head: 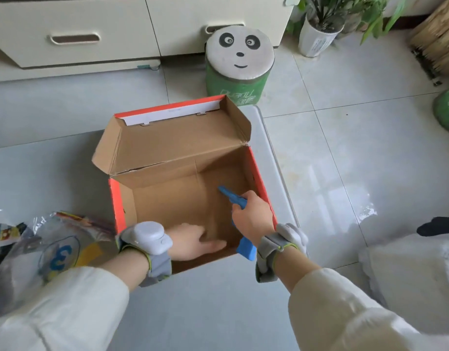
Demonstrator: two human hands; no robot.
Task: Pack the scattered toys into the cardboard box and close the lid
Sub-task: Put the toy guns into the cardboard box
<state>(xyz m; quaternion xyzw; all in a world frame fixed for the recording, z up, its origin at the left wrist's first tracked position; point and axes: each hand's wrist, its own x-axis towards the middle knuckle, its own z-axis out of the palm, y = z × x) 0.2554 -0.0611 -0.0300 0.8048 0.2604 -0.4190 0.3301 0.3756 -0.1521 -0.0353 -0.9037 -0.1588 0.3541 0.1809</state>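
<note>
**Blue toy held inside the open cardboard box**

Pale sleeves [66, 300] are filling the bottom of the view, one at each lower corner, and each wrist is wearing a grey strap-on device [144, 239].

The right hand [252, 219] is reaching down over the near right corner of the cardboard box [167, 198]. Its fingers are curled closed around a blue toy [231, 195]. One narrow end of the toy is pointing up and left over the box floor; a broader blue end is showing below the hand, at the box's near rim beside the right wrist. Whether the toy is touching the floor of the box cannot be told.

The left hand [193, 240] is lying inside the box against the near wall, fingers loosely extended toward the right and holding nothing.

The box is standing on a pale grey surface [218, 300]. Its outer walls are showing orange-red, its inner faces plain brown. Apart from the two hands and the blue toy, the visible brown floor is showing no contents. The lid [172, 138] is standing open, hinged at the far edge and leaning away from the person, with a white strip along its top flap.

To the left of the box, near the left forearm, a clear plastic bag [53, 249] with printed colour packaging is lying on the surface.

Beyond the box, a green stool with a panda-face seat [239, 57] is standing on the tiled floor [345, 122]. A cream drawer cabinet [91, 29] is running along the back, and a potted plant [319, 29] is standing to the stool's right.
</note>
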